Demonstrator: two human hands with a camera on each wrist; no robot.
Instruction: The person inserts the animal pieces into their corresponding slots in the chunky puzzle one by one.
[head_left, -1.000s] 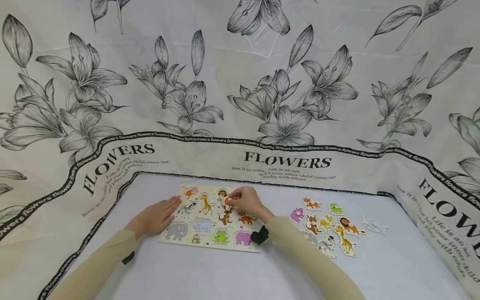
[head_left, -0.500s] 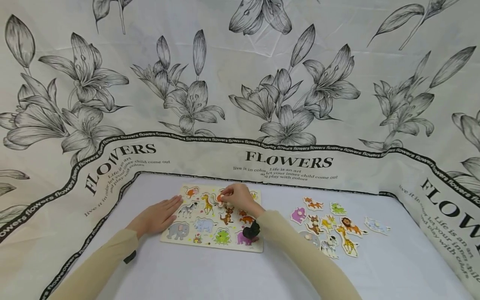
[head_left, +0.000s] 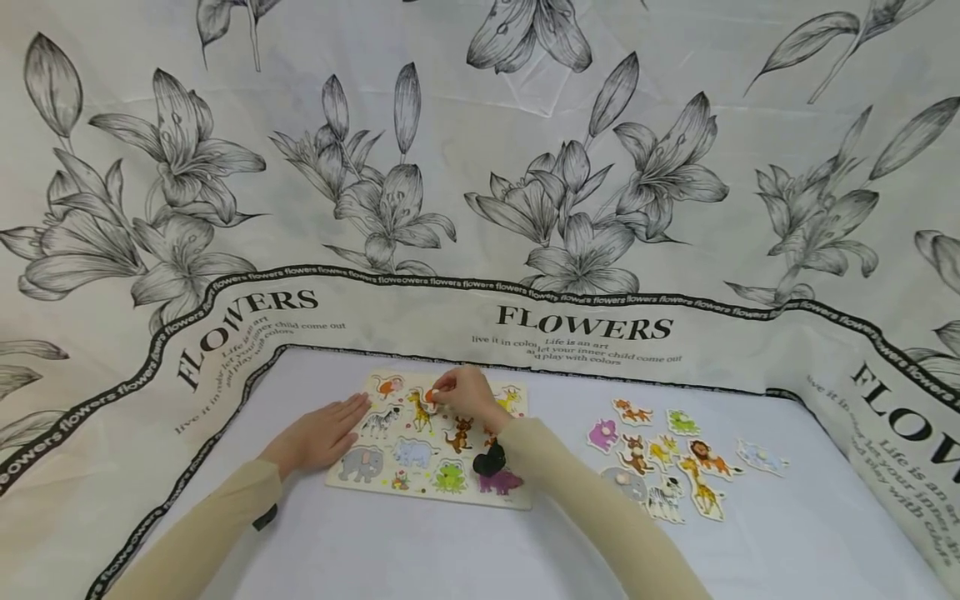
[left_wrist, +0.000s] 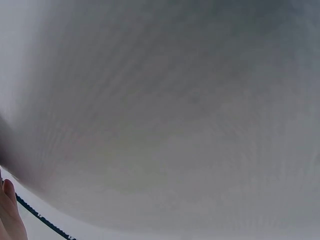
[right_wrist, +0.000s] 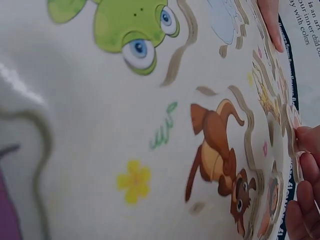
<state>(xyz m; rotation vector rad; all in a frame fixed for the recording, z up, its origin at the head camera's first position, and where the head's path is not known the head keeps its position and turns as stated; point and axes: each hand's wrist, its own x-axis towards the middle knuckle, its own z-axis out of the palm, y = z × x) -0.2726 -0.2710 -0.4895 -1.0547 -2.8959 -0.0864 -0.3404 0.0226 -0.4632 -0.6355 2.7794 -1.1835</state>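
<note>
A wooden animal puzzle board (head_left: 420, 492) lies on the white cloth, with pictured recesses such as a zebra, a giraffe and a frog. My left hand (head_left: 321, 433) rests flat at its left edge, fingers extended. Over the upper middle of the board, my right hand (head_left: 471, 396) pinches a small orange animal puzzle piece (head_left: 431, 397) between thumb and fingertips, close to the giraffe recess. Fingers (right_wrist: 307, 175) and the pale edge of that piece show at the right of the right wrist view. A blurred grey surface fills most of the left wrist view.
Right of the board lie several loose animal pieces, among them a lion (head_left: 708, 458), a giraffe (head_left: 703, 490), a zebra (head_left: 665, 500), a purple hippo (head_left: 602, 435) and a frog (head_left: 682, 422). Behind the table hangs a flower-printed cloth (head_left: 420, 317).
My right hand has moved left across the board with the orange piece, from near the lion recess toward the giraffe recess. My left hand has stayed at the board's edge.
</note>
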